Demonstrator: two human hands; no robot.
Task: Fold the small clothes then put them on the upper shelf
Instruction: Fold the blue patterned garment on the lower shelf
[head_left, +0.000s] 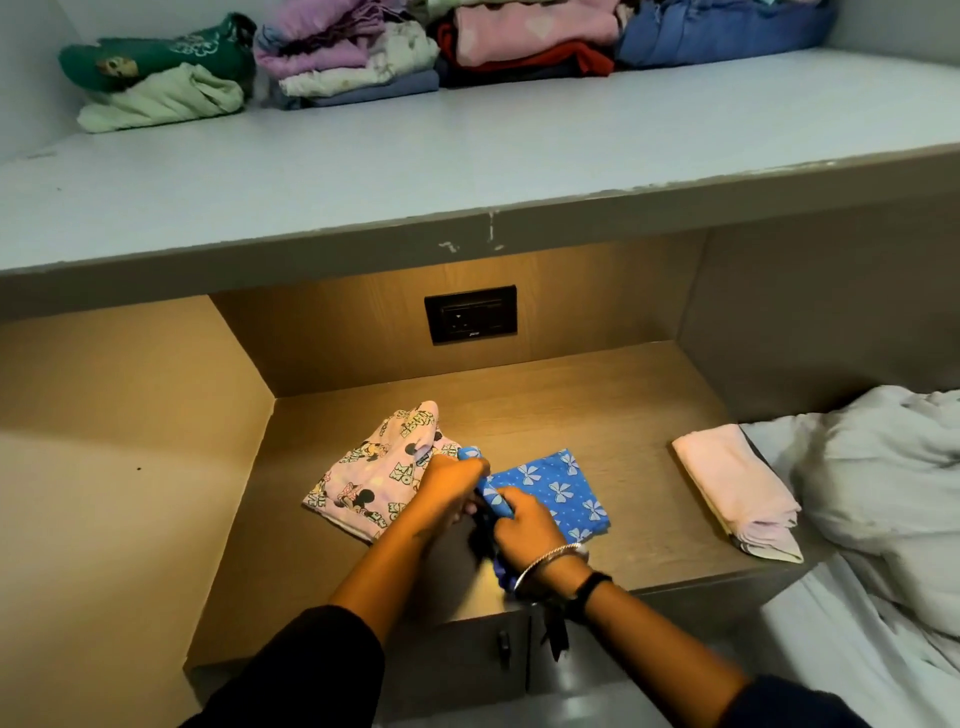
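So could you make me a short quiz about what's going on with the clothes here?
1. True or false: both hands grip the blue bow-print garment.
2. Which lies right of it on the wooden surface? A: the cartoon-print pink garment. B: the folded pale pink cloth.
3. Where do the folded stacks sit?

Key
1. True: left hand and right hand both hold its edge.
2. B.
3. At the back of the upper shelf.
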